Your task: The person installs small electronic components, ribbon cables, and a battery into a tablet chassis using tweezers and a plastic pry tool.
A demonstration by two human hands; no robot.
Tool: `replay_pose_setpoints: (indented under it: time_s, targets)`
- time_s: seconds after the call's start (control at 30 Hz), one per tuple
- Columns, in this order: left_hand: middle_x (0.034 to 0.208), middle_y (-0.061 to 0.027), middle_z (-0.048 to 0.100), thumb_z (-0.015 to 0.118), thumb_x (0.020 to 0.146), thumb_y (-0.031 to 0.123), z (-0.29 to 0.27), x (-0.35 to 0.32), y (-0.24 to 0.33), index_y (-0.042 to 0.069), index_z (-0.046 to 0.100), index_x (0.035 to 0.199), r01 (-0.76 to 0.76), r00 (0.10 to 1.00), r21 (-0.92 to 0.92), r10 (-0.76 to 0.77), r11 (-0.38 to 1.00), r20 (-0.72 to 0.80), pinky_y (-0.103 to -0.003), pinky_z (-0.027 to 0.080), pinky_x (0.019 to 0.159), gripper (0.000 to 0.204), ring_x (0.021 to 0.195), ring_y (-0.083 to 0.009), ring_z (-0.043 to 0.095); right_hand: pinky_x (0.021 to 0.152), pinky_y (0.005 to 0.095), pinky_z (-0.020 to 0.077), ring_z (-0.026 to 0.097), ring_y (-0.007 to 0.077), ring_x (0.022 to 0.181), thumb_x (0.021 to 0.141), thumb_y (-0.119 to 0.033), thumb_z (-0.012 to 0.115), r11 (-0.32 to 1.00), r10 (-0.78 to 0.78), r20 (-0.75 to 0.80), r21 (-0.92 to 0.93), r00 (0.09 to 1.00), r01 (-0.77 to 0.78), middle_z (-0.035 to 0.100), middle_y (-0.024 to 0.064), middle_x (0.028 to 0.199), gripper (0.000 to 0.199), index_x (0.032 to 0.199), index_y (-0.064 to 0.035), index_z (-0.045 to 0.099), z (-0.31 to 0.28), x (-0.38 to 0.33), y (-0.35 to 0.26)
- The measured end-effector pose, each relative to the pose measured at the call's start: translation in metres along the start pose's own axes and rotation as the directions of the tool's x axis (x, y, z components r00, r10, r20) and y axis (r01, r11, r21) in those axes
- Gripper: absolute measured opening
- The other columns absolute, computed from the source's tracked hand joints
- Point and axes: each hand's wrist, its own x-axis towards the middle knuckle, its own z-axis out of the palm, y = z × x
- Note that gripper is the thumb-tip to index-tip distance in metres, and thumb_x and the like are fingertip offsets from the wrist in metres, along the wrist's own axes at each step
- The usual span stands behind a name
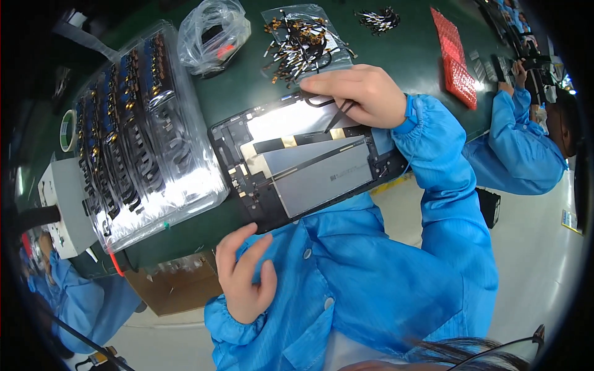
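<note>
An opened tablet (266,213) lies tilted on the table, its inside showing a grey battery (334,179), a black flex strip with gold patches and small boards. Over its far edge, my right hand (368,96) is closed around black tweezers (339,117), whose tips point down toward the strip. Under the fingers of that hand, a black curved piece (315,100) shows at the tablet's edge; whether the fingers touch it I cannot tell. At the tablet's near left corner is my left hand (244,278), fingers apart and holding nothing.
Clear trays (213,195) full of black flex cables stand on the left, beside a tape roll (67,131) and white box (65,210). Beyond the tablet lie a plastic bag (213,37), heaped small cables (300,46) and red bubble wrap (455,62). Co-workers sit at both sides.
</note>
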Motion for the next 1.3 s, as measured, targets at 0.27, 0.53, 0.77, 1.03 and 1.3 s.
replay_pose_setpoints:
  time_s: [0.27,0.53,0.77,1.03,1.3]
  targets:
    - [0.115,-0.0175,0.043,0.058,0.074,0.005,0.008,0.000,-0.019,0.000,0.044,0.123,0.144,0.987,0.187,-0.127,0.972,-0.100,-0.038,0.036,0.089,0.051,0.105,-0.0321,0.042,0.057,0.0235,0.0374,0.049,0.0162,0.067,0.057,0.015,0.041,0.885,0.464,-0.187,0.135,0.866,-0.445,0.055,0.0106,0.086,0.056,0.108,-0.0026,0.059,-0.038,-0.056,-0.029]
    - [0.081,-0.0119,0.049,0.054,0.072,0.000,0.018,0.016,-0.044,-0.002,0.050,0.103,0.074,0.961,0.078,-0.050,0.994,-0.271,-0.031,0.041,0.064,0.031,0.070,-0.0226,0.048,0.063,0.0300,0.0420,0.057,0.0204,0.076,0.063,0.001,0.058,0.969,0.175,0.063,-0.185,0.982,-0.161,0.058,0.0008,0.107,0.048,0.109,-0.0154,0.059,-0.013,-0.009,-0.019]
    - [0.074,-0.0099,0.048,0.051,0.072,-0.002,0.011,0.002,-0.047,-0.002,0.052,0.100,0.142,0.933,-0.051,-0.151,0.989,-0.328,-0.027,0.040,0.055,0.029,0.061,-0.0179,0.046,0.058,0.0282,0.0394,0.057,0.0158,0.070,0.062,-0.008,0.063,0.951,-0.006,0.097,-0.307,0.995,0.036,0.059,0.0020,0.108,0.046,0.108,-0.0110,0.060,0.000,0.000,-0.014]
    - [0.082,-0.0121,0.051,0.052,0.071,0.000,0.016,0.015,-0.049,-0.002,0.053,0.099,0.052,0.951,-0.071,-0.071,0.996,-0.301,-0.027,0.042,0.057,0.028,0.064,-0.0189,0.048,0.059,0.0248,0.0379,0.052,0.0114,0.060,0.063,-0.014,0.058,0.860,0.062,0.392,-0.488,0.918,0.150,0.057,0.0025,0.100,0.028,0.090,-0.0058,0.061,-0.010,0.032,-0.040]
    - [0.092,-0.0142,0.055,0.054,0.074,0.005,0.011,0.012,-0.039,0.000,0.058,0.097,0.035,0.979,0.137,-0.006,0.990,-0.204,-0.038,0.040,0.072,0.024,0.080,-0.0305,0.051,0.058,0.0253,0.0391,0.054,0.0110,0.059,0.063,-0.009,0.062,0.891,-0.036,0.181,-0.439,0.983,0.113,0.059,0.0014,0.110,0.044,0.107,-0.0100,0.060,-0.012,0.002,-0.021]
